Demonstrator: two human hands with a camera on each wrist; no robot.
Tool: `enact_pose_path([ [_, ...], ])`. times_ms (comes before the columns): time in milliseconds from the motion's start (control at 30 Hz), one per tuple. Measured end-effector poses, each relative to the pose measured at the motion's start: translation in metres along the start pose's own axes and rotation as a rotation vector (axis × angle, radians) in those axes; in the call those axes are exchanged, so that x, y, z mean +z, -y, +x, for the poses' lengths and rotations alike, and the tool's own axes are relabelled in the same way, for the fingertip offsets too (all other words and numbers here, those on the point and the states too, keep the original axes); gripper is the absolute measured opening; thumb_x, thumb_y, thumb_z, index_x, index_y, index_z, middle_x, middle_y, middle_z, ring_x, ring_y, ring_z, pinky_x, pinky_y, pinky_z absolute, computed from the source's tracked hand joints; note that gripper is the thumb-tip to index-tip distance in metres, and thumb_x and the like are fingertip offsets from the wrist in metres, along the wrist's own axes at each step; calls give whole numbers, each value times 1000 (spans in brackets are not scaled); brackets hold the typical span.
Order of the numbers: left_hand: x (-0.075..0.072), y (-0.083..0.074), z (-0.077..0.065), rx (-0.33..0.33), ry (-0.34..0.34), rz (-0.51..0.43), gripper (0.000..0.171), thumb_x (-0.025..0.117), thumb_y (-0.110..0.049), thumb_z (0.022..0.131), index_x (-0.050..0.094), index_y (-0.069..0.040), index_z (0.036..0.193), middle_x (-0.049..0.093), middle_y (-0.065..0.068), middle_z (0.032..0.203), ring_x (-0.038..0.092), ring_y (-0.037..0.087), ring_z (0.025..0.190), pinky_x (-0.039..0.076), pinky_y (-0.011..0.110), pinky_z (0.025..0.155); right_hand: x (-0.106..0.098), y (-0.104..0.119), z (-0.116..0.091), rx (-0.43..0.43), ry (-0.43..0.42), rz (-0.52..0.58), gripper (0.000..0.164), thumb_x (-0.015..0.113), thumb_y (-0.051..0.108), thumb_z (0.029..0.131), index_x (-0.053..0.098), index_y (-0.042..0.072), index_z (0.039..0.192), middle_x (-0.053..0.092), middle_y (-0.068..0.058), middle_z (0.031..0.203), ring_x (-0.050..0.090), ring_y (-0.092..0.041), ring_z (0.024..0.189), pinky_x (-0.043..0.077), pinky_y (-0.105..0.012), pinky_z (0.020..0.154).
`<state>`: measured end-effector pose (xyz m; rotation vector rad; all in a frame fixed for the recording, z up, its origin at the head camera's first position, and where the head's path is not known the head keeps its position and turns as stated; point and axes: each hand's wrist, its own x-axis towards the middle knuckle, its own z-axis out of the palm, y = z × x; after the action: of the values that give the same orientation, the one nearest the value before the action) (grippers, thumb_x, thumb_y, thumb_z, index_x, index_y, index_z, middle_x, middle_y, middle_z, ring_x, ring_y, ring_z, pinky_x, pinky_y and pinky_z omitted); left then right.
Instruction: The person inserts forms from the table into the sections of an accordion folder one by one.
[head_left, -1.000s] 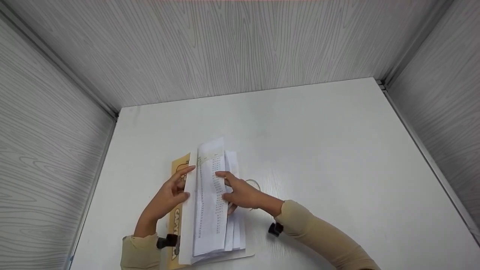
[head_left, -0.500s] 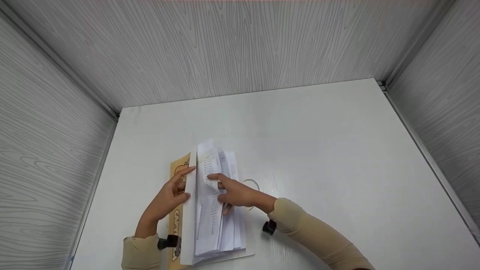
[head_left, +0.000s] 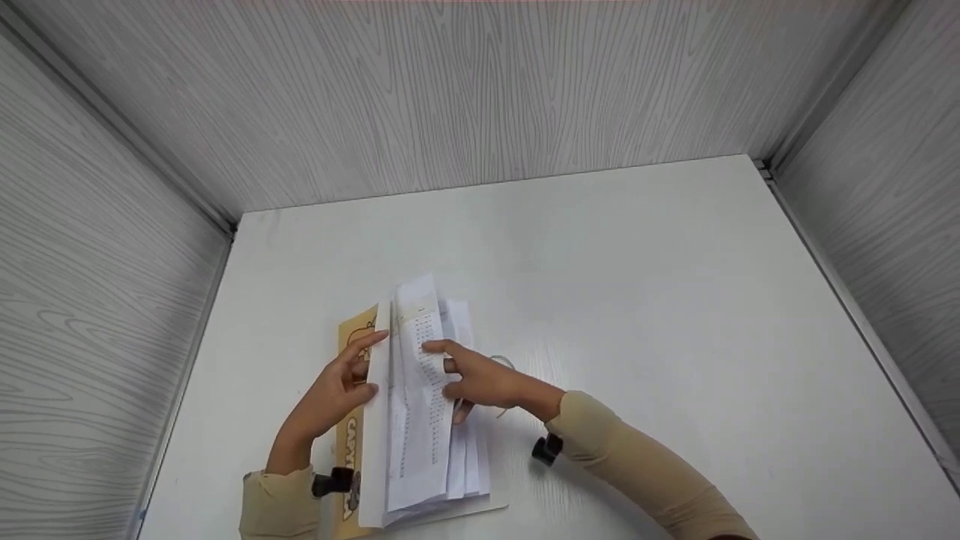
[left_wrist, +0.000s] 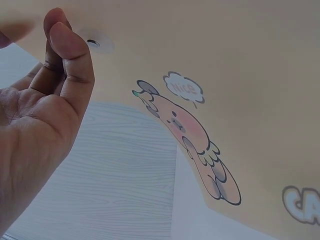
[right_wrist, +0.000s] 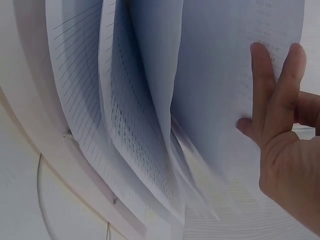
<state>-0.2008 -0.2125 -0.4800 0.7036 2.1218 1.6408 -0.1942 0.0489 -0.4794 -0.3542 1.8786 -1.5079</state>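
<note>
A folder with a yellow cover (head_left: 349,442) lies at the front left of the table, opened part way. The cover carries a cartoon animal (left_wrist: 187,132) and lettering, partly cut off. My left hand (head_left: 330,394) grips the cover's edge, thumb and index finger on the white inner side, other fingers behind. In the left wrist view this hand (left_wrist: 45,110) has bent fingers beside the cover. My right hand (head_left: 484,381) holds a printed paper sheet (head_left: 420,442), thumb and index finger in front. Its other fingers show behind the sheet (right_wrist: 215,85) in the right wrist view.
More loose sheets (head_left: 471,457) lie in the folder under the held one. A thin cord loop (head_left: 504,362) sticks out on the folder's right. The white table (head_left: 637,300) reaches back to grey wood-grain panels (head_left: 480,90).
The right hand swung the sheet left towards the cover, then brought it partly back right. The left hand has stayed at the cover's edge.
</note>
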Motion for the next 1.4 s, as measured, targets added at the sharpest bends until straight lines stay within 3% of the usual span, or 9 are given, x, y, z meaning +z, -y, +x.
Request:
enact_pose_path([
  [133, 2, 0, -1, -11, -18, 12, 68, 51, 10, 84, 30, -1, 148, 32, -5, 67, 36, 1, 59, 39, 20, 60, 7, -1, 9, 5, -2, 6, 69, 50, -5, 92, 25, 22, 151, 47, -18, 134, 67, -17, 65, 56, -28, 57],
  [267, 1, 0, -2, 2, 9, -20, 69, 49, 10, 85, 27, 0, 149, 55, 13, 78, 53, 5, 67, 47, 23, 63, 11, 0, 17, 13, -6, -12, 69, 50, -5, 91, 26, 21, 151, 41, -21, 140, 65, -17, 61, 56, -29, 57],
  [367, 1, 0, -3, 8, 11, -14, 69, 49, 10, 84, 27, -1, 149, 55, 14, 78, 51, 4, 64, 46, 21, 61, 15, 1, 23, 22, -5, -18, 69, 50, -5, 91, 27, 21, 151, 38, -24, 143, 66, -17, 62, 57, -30, 58],
  [500, 4, 0, -4, 15, -15, 26, 69, 50, 11, 83, 29, 2, 148, 32, -6, 65, 30, 0, 53, 36, 19, 55, 20, -2, 27, 31, -9, -30, 70, 50, -5, 90, 26, 20, 151, 37, -27, 144, 65, -17, 60, 57, -31, 58],
  [600, 5, -1, -4, 9, -10, 21, 69, 51, 10, 83, 28, 2, 148, 34, -9, 64, 32, 0, 52, 37, 20, 56, 20, -2, 27, 40, -10, -44, 70, 51, -3, 91, 25, 21, 151, 38, -26, 143, 65, -16, 59, 57, -31, 59],
  [767, 5, -2, -3, -4, -5, 5, 69, 51, 9, 85, 27, 0, 149, 36, -7, 66, 37, 2, 56, 42, 22, 59, 14, -2, 24, 35, -10, -34, 70, 56, 2, 91, 24, 21, 151, 53, -17, 132, 67, -17, 63, 56, -31, 58],
  [933, 6, -3, -2, -18, -6, 3, 69, 51, 9, 85, 27, 0, 149, 36, -6, 66, 39, 3, 57, 41, 21, 60, 6, 0, 14, 5, 6, -34, 72, 60, 3, 91, 23, 20, 151, 48, -9, 145, 70, -17, 78, 57, -30, 61],
  [1100, 6, -3, -1, -4, -3, -17, 69, 50, 10, 85, 26, 1, 149, 37, -6, 66, 34, 1, 56, 36, 21, 56, -4, 4, 1, -72, -7, -76, 71, 60, 2, 91, 24, 16, 151, 42, -12, 150, 68, -26, 99, 57, -31, 70],
  [1400, 6, -3, -2, 6, 17, -31, 70, 50, 9, 84, 27, -2, 150, 42, -7, 68, 38, 1, 58, 38, 20, 57, -25, -6, -17, -199, -48, -265, 68, 63, 13, 92, 28, 9, 150, 45, -11, 145, 53, -27, 127, 45, -41, 102],
])
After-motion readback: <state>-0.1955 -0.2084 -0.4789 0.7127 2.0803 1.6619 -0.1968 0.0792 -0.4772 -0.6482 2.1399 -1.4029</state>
